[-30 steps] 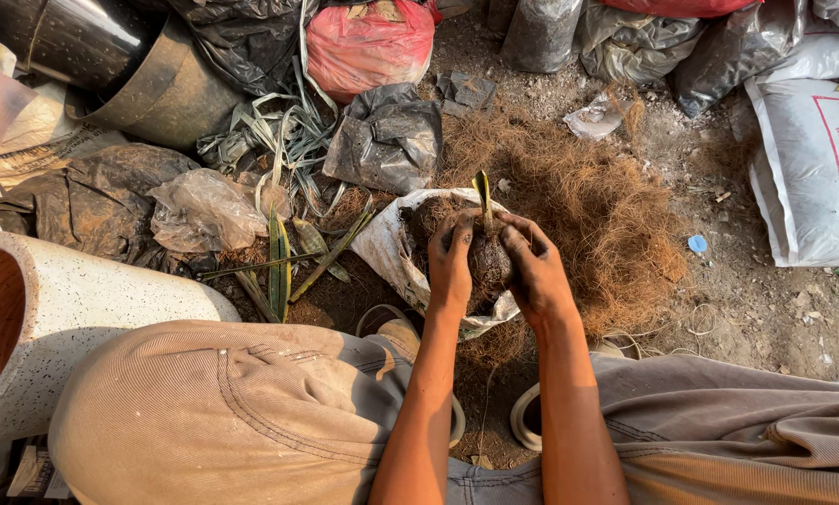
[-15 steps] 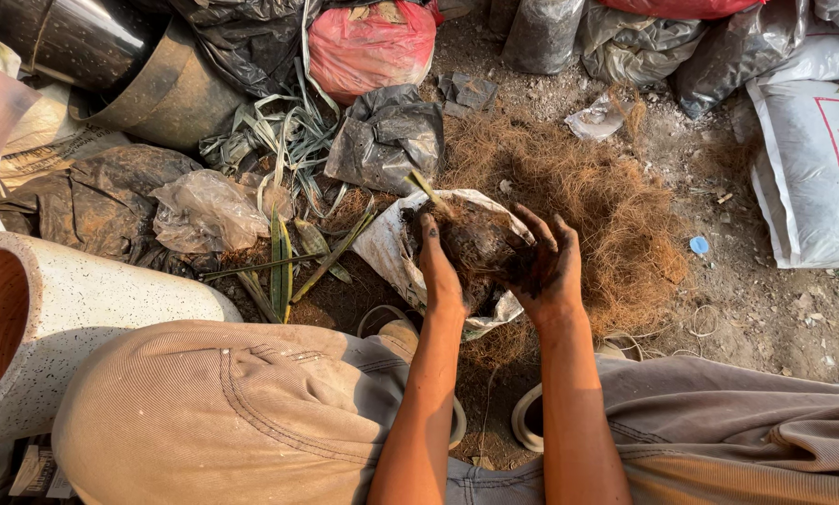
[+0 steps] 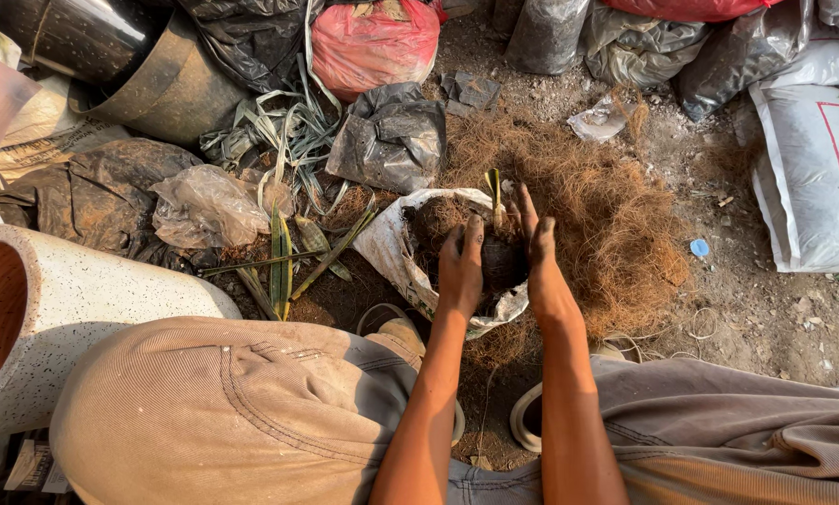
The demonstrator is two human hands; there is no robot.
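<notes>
My left hand (image 3: 461,266) and my right hand (image 3: 537,254) press from both sides on a dark clump of soil and roots (image 3: 502,258). A small green shoot (image 3: 495,193) sticks up from the clump between my fingers. The clump rests in an open white plastic bag (image 3: 391,245) lying on the ground. Both hands are dirty with soil, fingers curved against the clump. A heap of brown coconut fibre (image 3: 616,224) lies right behind and to the right of the bag.
A large speckled white pot (image 3: 83,299) lies on its side at left. Long green leaves (image 3: 279,262), crumpled plastic sheets (image 3: 204,206), a red bag (image 3: 373,42), dark bags (image 3: 391,136) and a white sack (image 3: 812,178) ring the dirt ground. My knees fill the lower frame.
My hands spread apart around the clump half a second ago, then closed in on it again. The shoot now stands upright between my fingers.
</notes>
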